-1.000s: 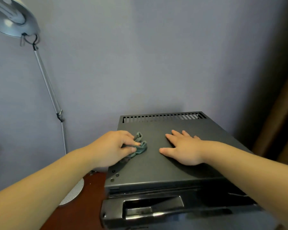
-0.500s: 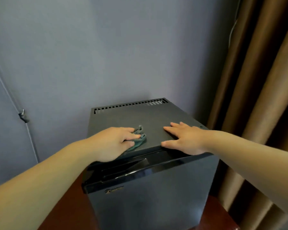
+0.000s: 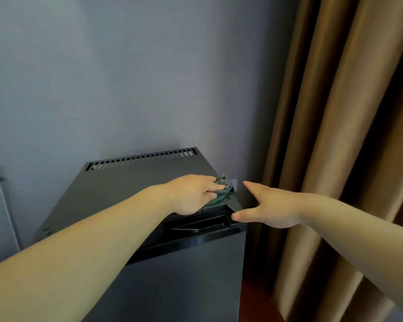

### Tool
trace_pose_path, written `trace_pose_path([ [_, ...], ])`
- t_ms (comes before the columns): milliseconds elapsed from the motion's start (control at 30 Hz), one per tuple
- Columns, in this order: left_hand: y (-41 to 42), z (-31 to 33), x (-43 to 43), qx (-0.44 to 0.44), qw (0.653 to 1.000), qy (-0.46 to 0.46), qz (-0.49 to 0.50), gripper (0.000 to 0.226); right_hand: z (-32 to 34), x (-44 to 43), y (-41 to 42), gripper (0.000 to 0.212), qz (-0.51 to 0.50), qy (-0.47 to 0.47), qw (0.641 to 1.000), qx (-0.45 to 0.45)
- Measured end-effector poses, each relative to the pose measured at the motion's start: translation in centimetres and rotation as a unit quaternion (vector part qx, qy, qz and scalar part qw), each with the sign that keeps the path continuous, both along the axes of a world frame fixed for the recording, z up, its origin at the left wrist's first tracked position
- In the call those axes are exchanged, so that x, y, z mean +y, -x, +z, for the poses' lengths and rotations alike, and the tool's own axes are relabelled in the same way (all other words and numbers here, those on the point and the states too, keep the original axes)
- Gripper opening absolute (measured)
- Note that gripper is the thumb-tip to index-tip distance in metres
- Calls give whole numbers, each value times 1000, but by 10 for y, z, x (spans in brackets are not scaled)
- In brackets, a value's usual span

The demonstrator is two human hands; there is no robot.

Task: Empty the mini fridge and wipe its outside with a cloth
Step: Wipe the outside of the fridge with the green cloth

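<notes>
On the mini fridge point(image 3: 126, 191) top, at its right edge, the left hand point(image 3: 191, 194) pinches a bunched green cloth point(image 3: 221, 183) under curled fingers point(image 3: 215, 187). Just beside it, the right hand point(image 3: 272, 205) hovers, straight-fingered, holding nothing. Recommended: spread the cloth flatter, press evenly, brace the cabinet while wiping.

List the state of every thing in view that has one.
mini fridge: upright, door looks shut.
cloth: bunched, pressed on the right edge of the fridge top.
left hand: grips the cloth.
right hand: open, outstretched beside the fridge's right side.
curtain: hanging in folds.
</notes>
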State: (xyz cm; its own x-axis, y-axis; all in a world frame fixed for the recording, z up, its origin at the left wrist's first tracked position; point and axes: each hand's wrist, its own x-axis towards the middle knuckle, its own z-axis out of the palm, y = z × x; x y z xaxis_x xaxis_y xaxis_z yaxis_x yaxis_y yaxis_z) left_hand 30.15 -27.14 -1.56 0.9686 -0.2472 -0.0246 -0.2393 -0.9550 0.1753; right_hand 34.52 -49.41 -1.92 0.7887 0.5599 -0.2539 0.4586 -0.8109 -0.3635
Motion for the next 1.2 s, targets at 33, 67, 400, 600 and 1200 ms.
trace_pose_path([
  [33, 2, 0, 0, -5, 1000, -5, 3, 44, -1, 2, -2, 125, 15, -8, 1000, -4],
  [67, 6, 0, 2, -8, 1000, -5, 7, 43, -3, 4, -5, 128, 24, -12, 1000, -7],
  [400, 112, -12, 73, -36, 995, 11, 97, 43, 6, 65, 11, 129, 149, 59, 985, -56],
  [600, 194, -17, 127, -76, 974, 20, 212, 38, 0, 138, 47, 112, 233, 18, 970, -70],
  [1200, 274, -100, 247, -305, 855, 333, 257, 39, -12, 286, 160, 83, 149, -56, 982, -102],
])
